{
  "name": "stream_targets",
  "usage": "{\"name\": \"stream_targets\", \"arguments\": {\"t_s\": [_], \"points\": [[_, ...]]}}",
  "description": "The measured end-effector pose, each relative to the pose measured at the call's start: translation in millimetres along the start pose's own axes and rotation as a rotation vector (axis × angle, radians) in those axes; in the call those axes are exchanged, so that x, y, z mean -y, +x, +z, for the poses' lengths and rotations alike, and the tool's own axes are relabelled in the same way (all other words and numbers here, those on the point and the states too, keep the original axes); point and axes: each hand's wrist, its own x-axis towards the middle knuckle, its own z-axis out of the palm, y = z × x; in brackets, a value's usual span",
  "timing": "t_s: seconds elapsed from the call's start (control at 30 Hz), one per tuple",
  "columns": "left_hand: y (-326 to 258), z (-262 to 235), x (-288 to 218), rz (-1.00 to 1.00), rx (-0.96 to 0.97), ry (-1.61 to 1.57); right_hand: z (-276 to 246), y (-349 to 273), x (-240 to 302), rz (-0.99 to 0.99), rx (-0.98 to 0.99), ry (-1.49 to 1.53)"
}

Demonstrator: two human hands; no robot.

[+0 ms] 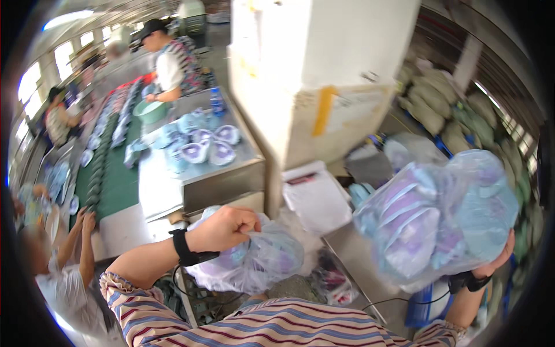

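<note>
Bags in both hands

Plastic fills both of my hands. My left hand (224,228), near the centre of the view, has its fingers curled tight, pinching the gathered top of a clear bag of purple pieces (254,260); the bag hangs just below my knuckles, toward five o'clock from them. A black wrist strap (184,247) sits on that forearm, and my striped sleeve (144,312) runs off toward seven o'clock.

My right hand (497,260) is at four o'clock in the view, beneath a much larger clear bag (439,217) stuffed with purple and pale blue pieces. My fingers wrap up around its lower right side and my palm presses against it from below, so the bag rests on my hand and hides most of it.

Between the two bags lies a metal table surface (352,254). At eleven o'clock a steel bench (225,173) carries loose purple and blue pieces (202,147), with a green belt (118,179) running beside it. A person in a cap (167,58) stands at the far end, and another person's arms (81,243) reach in at nine o'clock.
</note>
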Motion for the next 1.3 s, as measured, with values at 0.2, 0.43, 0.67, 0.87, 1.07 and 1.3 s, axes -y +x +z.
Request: {"name": "stream_targets", "arguments": {"t_s": [0.2, 0.43, 0.67, 0.87, 1.07, 1.3], "points": [[-111, -74, 17, -0.423, -0.677, -0.076, 114, 185, -160, 0.19, 0.234, 0.187], [-158, -179, -7, -0.45, -1.337, 0.209, 237, 320, -271, 0.298, 0.672, 0.569], [-146, -276, 72, -0.481, -1.359, 0.47, 355, 428, -441, 0.33, 0.477, 0.511], [-183, -299, 120, -0.483, -1.431, 0.242, 352, 448, -615, 0.594, 0.765, -0.65], [-204, -282, 222, -0.66, -1.477, -0.011, 314, 410, -663, 0.605, 1.268, -1.496], [-263, -255, 334, -0.958, -1.144, -0.022, 333, 442, -641, 0.162, 1.365, -2.035]]}}
